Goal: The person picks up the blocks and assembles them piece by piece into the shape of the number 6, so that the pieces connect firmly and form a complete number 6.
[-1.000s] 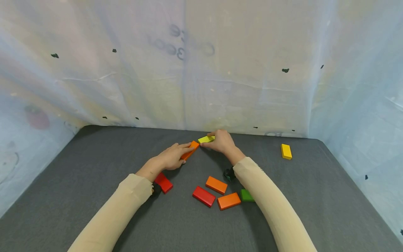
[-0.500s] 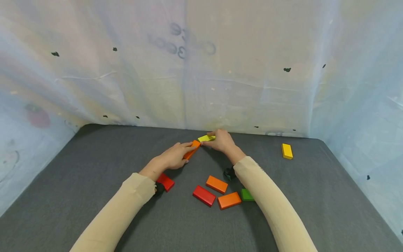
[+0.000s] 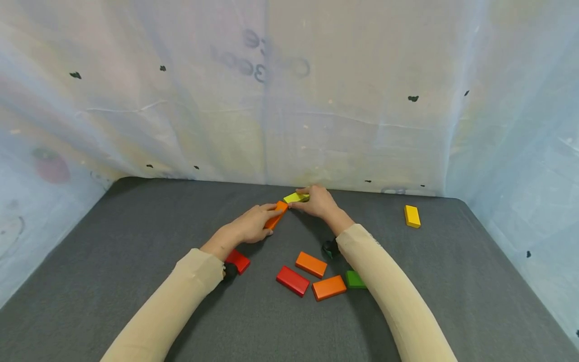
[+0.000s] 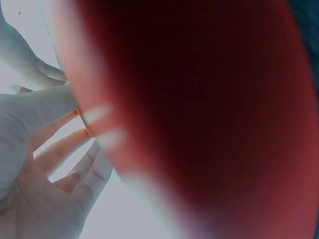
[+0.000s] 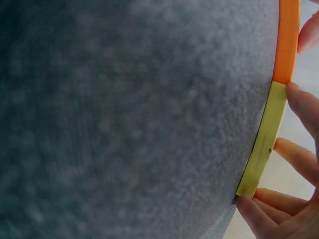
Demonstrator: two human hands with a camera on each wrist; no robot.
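Observation:
My left hand [image 3: 248,226] holds an orange block [image 3: 277,217] at the far middle of the dark grey table, thumb on the near side and fingers over it. Beyond it, my right hand [image 3: 316,203] pinches a yellow block [image 3: 295,198] between thumb and fingers. In the right wrist view the yellow block [image 5: 262,142] meets the orange block [image 5: 286,42] end to end. A red block [image 3: 238,261] lies by my left wrist, partly hidden. It looms large and blurred as a red surface [image 4: 199,109] in the left wrist view, where the orange block is mostly hidden.
Nearer to me lie a red block [image 3: 293,281], two orange blocks [image 3: 311,265] and a green block [image 3: 355,279], partly covered by my right sleeve. A deeper yellow block [image 3: 412,216] sits at the far right. Pale sheeting [image 3: 353,125] walls in the table's back and sides.
My left hand has shifted slightly right with the orange block. The red block by my left wrist has moved a little too. My right hand stays on the yellow block, hardly moving.

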